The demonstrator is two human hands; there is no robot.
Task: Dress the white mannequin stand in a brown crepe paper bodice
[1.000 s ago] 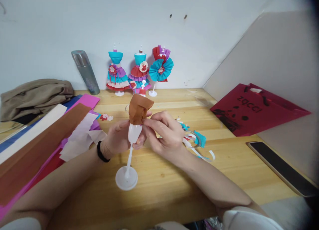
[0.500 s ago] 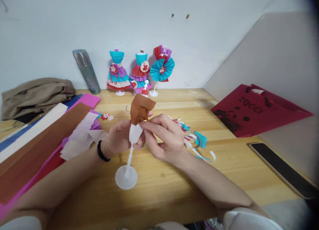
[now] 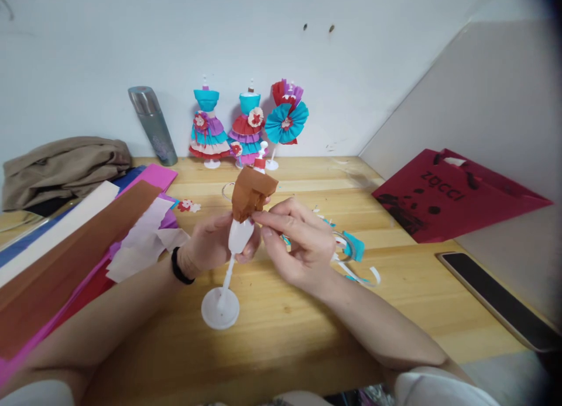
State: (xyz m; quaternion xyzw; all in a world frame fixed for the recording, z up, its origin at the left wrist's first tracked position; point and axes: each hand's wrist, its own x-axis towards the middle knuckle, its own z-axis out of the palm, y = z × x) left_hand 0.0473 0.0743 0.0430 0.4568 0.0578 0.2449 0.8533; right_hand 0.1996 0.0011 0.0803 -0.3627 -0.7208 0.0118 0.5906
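Note:
A small white dress-form mannequin (image 3: 240, 237) on a round base (image 3: 220, 308) is tilted in front of me, its base toward me. Brown crepe paper (image 3: 252, 189) wraps its upper body, and a red band circles the neck. My left hand (image 3: 211, 242), with a black band at the wrist, is closed around the mannequin from the left and behind; some fingers are hidden. At the paper's lower right edge, the thumb and index finger of my right hand (image 3: 302, 242) are brought close together. Whether they pinch a bit of the paper is hard to see.
Dressed mannequins (image 3: 207, 125) stand by the wall next to a flask (image 3: 153, 126). Crepe paper sheets (image 3: 83, 236) and a brown cloth (image 3: 65, 169) lie left. To the right are paper scraps with a tape roll (image 3: 349, 248), a red bag (image 3: 456, 198) and a phone (image 3: 496, 297).
The mannequin has tipped slightly, its top moving right and its base shifting a little up and left. The neck now shows above the brown paper. My right hand has moved slightly right.

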